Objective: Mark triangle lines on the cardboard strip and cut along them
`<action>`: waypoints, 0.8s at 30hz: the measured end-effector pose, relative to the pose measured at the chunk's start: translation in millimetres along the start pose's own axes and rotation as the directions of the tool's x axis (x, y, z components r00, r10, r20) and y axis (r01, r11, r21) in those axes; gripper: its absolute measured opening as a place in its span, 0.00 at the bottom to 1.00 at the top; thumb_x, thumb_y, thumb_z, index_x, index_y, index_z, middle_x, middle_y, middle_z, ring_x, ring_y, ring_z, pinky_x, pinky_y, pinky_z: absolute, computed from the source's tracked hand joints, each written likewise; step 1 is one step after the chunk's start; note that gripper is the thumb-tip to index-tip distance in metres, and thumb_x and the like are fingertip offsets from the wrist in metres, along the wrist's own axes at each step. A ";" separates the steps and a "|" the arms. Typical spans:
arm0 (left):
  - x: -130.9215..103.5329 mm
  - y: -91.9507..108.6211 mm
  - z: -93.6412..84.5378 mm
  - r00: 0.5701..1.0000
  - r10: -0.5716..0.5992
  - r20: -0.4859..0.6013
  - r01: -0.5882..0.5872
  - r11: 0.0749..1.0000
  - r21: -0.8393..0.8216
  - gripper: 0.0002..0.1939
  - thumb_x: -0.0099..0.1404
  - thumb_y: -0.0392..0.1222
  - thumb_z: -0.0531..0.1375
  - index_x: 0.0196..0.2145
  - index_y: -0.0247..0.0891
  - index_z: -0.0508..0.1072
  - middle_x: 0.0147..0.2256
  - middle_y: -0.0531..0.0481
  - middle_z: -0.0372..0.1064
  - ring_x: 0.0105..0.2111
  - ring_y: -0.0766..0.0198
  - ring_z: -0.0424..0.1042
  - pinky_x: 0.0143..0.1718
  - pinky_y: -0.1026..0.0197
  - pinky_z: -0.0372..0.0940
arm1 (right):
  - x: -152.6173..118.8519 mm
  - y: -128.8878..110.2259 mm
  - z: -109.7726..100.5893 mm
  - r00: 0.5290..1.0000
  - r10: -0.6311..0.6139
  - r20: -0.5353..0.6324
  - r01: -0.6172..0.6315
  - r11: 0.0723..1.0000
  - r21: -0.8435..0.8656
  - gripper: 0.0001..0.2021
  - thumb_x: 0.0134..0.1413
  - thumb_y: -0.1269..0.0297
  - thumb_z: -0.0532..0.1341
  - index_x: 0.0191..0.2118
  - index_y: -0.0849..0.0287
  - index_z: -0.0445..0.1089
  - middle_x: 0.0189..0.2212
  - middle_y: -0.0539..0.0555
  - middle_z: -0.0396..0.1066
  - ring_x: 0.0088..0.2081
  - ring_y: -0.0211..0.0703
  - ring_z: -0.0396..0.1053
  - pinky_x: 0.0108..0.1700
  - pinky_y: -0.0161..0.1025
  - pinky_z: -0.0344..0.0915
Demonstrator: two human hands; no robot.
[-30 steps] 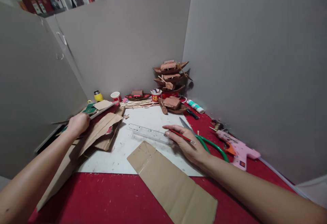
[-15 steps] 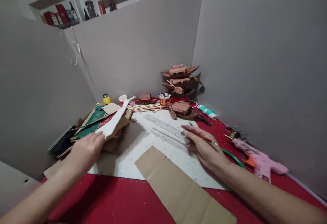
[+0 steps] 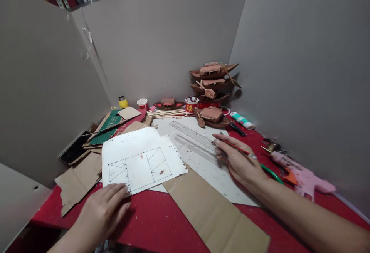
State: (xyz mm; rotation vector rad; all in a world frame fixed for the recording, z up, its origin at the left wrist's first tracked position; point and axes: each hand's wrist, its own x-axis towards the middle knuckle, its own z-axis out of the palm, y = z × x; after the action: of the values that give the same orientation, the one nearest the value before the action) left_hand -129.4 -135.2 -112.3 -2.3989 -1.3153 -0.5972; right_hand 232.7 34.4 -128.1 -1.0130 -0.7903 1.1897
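A white paper sheet (image 3: 138, 158) with a pencil-and-line drawing of a rectangle and triangles lies at the left centre. My left hand (image 3: 105, 208) grips its lower left edge, fingers on top. My right hand (image 3: 238, 160) holds a clear ruler (image 3: 195, 133) and a thin red pencil (image 3: 235, 146) over the white board (image 3: 211, 183). Below the ruler, a brown cardboard strip (image 3: 214, 210) runs toward the lower right, its upper end touching the paper's corner.
Brown model boats (image 3: 212, 81) are stacked at the back, beside a red-and-white cup (image 3: 191, 106) and thin sticks (image 3: 166, 113). Cardboard pieces (image 3: 79, 176) lie left. A pink glue gun (image 3: 306, 174), green-handled tool and white-green tube (image 3: 242, 121) lie right.
The paper, earlier raised edge-on in my left hand, now lies with its drawing facing up. My left hand has come down and nearer. The camera view has shifted slightly.
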 end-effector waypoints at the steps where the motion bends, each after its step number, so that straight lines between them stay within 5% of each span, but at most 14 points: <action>1: -0.5 -1.0 -1.8 0.999 -0.031 -0.014 0.030 0.999 -0.042 0.10 0.71 0.41 0.57 0.47 0.39 0.75 0.41 0.44 0.80 0.39 0.56 0.79 0.41 0.59 0.73 | 0.1 -0.2 0.2 1.000 0.000 0.000 0.000 1.000 -0.001 0.21 0.33 0.63 0.75 0.39 0.59 0.78 0.21 0.46 0.68 0.22 0.32 0.61 0.20 0.29 0.55; 5: 1.4 -3.0 -8.1 0.977 -0.206 -0.052 0.191 0.960 -0.204 0.09 0.72 0.42 0.55 0.43 0.41 0.74 0.36 0.46 0.80 0.35 0.58 0.80 0.36 0.63 0.73 | -0.3 -2.2 1.8 1.000 0.001 0.005 -0.001 1.000 0.009 0.20 0.32 0.63 0.75 0.38 0.60 0.78 0.20 0.46 0.68 0.21 0.32 0.60 0.20 0.29 0.56; 8: 8.9 10.7 -8.8 0.945 -0.323 0.046 0.321 0.896 -0.307 0.14 0.73 0.43 0.53 0.32 0.42 0.74 0.27 0.50 0.77 0.26 0.60 0.77 0.27 0.64 0.71 | -2.7 -6.1 3.9 1.000 0.000 0.021 -0.001 1.000 0.028 0.20 0.31 0.64 0.75 0.37 0.59 0.78 0.22 0.47 0.69 0.22 0.32 0.61 0.20 0.30 0.57; 12: 24.4 40.2 -2.9 0.914 -0.328 0.237 0.402 0.810 -0.428 0.22 0.73 0.45 0.51 0.23 0.42 0.73 0.19 0.54 0.71 0.19 0.64 0.73 0.21 0.68 0.67 | -7.0 -11.6 5.9 0.999 -0.009 0.049 0.007 0.999 0.048 0.19 0.32 0.65 0.75 0.37 0.57 0.78 0.22 0.46 0.67 0.21 0.33 0.60 0.20 0.31 0.56; 15: 36.6 40.5 -1.2 0.901 -0.334 0.276 0.430 0.777 -0.461 0.20 0.72 0.47 0.53 0.26 0.42 0.75 0.21 0.55 0.74 0.22 0.65 0.75 0.24 0.69 0.69 | -8.2 -13.3 6.2 0.998 -0.017 0.065 0.014 0.999 0.051 0.18 0.33 0.64 0.75 0.37 0.57 0.78 0.23 0.46 0.68 0.21 0.32 0.59 0.20 0.31 0.56; 18: 53.2 8.1 -4.8 0.869 -0.464 0.170 0.492 0.782 -0.382 0.15 0.71 0.49 0.53 0.39 0.41 0.77 0.36 0.47 0.80 0.36 0.57 0.79 0.38 0.61 0.73 | -6.6 -12.4 5.4 0.996 -0.029 0.079 0.026 0.999 0.042 0.19 0.33 0.64 0.75 0.37 0.58 0.78 0.22 0.46 0.68 0.21 0.31 0.59 0.20 0.30 0.55; 21: 78.6 -41.3 -5.1 0.841 -0.536 0.076 0.536 0.806 -0.251 0.22 0.69 0.54 0.56 0.53 0.37 0.72 0.53 0.38 0.72 0.52 0.46 0.71 0.52 0.47 0.67 | -3.6 -9.8 4.1 0.995 -0.039 0.096 0.036 0.999 0.031 0.19 0.33 0.63 0.75 0.37 0.59 0.78 0.21 0.45 0.67 0.20 0.31 0.59 0.20 0.30 0.55; 24: 106.1 -82.5 3.2 0.850 -0.503 0.154 0.523 0.840 -0.145 0.27 0.65 0.49 0.63 0.59 0.37 0.67 0.61 0.37 0.63 0.61 0.43 0.61 0.60 0.41 0.57 | -2.0 -8.0 3.3 0.993 -0.046 0.108 0.044 0.999 0.024 0.19 0.33 0.62 0.75 0.37 0.59 0.78 0.20 0.46 0.67 0.20 0.32 0.60 0.20 0.30 0.56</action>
State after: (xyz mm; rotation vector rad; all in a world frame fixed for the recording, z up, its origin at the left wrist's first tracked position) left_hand -147.9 -16.0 -53.0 -2.2292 -2.0675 -0.7593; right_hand 232.1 32.7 -119.3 -0.9145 -0.8796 1.2197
